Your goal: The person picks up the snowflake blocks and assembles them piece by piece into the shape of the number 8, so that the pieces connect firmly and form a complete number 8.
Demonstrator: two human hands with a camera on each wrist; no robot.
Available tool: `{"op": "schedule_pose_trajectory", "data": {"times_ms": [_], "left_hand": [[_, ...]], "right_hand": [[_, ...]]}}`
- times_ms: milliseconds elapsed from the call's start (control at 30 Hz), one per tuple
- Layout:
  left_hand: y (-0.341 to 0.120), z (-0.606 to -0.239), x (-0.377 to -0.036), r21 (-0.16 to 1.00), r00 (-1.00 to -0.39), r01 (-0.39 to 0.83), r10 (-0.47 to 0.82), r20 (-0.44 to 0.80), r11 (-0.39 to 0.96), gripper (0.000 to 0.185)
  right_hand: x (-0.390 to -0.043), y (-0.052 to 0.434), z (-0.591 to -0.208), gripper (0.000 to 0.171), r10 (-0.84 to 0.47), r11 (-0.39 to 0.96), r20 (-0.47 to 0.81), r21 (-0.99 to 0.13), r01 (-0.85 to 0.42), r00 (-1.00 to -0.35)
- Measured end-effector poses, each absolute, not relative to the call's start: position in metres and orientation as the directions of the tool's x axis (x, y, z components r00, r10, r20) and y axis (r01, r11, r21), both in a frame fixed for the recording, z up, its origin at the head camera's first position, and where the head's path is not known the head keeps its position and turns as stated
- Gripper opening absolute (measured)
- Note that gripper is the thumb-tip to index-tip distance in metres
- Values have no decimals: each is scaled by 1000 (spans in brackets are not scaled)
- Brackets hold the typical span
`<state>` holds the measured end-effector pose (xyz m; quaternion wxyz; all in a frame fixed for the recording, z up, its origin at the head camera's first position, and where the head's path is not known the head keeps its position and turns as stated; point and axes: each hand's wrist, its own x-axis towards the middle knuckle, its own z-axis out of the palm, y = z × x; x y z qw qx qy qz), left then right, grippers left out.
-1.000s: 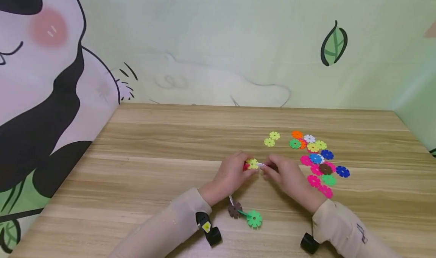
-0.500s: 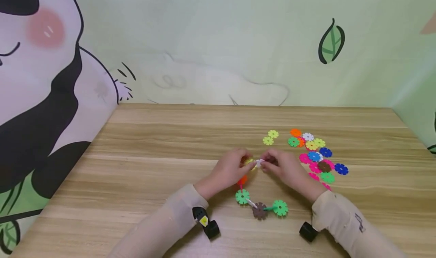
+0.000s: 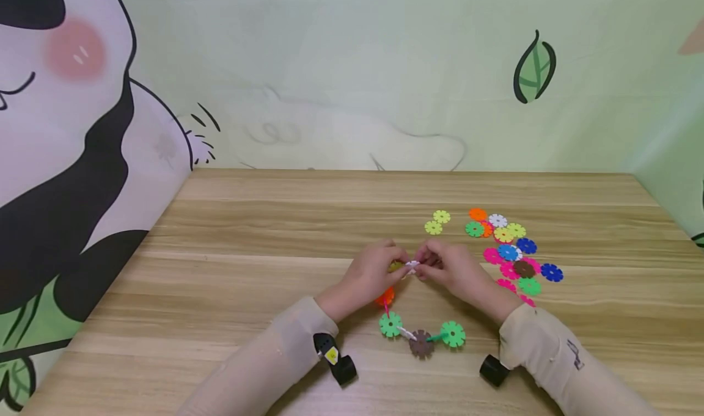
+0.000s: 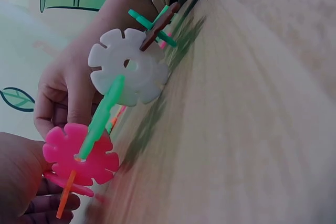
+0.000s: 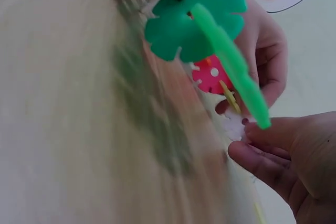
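Left hand point(image 3: 370, 275) pinches the yellow disc point(image 3: 395, 267), far end of a chain point(image 3: 421, 344) already linked. White disc point(image 3: 411, 267) beside it, pinched by right hand point(image 3: 458, 275); whether joined, we can't tell. Farther right, we judge the loose discs point(image 3: 508, 253) unlinked.

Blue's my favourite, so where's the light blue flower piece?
In the head view, the light blue piece lies right of the right hand, between a pink piece and a dark blue piece.
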<state>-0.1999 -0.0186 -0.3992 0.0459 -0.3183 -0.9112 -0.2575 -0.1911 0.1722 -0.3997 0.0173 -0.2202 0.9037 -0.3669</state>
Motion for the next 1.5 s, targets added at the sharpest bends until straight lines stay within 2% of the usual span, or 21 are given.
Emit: {"op": "schedule_pose_trajectory", "data": {"times_ms": [233, 567, 967, 1233, 1500], "left_hand": [[-21, -404, -199, 410, -792, 609, 546, 273, 679, 12], [-21, -404, -196, 364, -773, 634, 558, 300, 682, 11], [-20, -403, -196, 347, -775, 632, 569, 276, 693, 13], [-20, -403, -195, 342, -783, 621, 564, 261, 705, 13], [-19, -402, -196, 340, -781, 624, 568, 260, 704, 15]], "right_hand": [[-195, 185, -387, 11, -398, 696, 94, -617, -367, -913], [-201, 218, -370, 12, -297, 801, 155, -497, -334, -942], [-205, 262, -360, 25, -202, 919, -52, -355, -171, -978], [-206, 276, -355, 33, -117, 957, -228, -287, -48, -967], [-208, 279, -358, 35, -102, 954, -246, -298, -25, -964]]}}
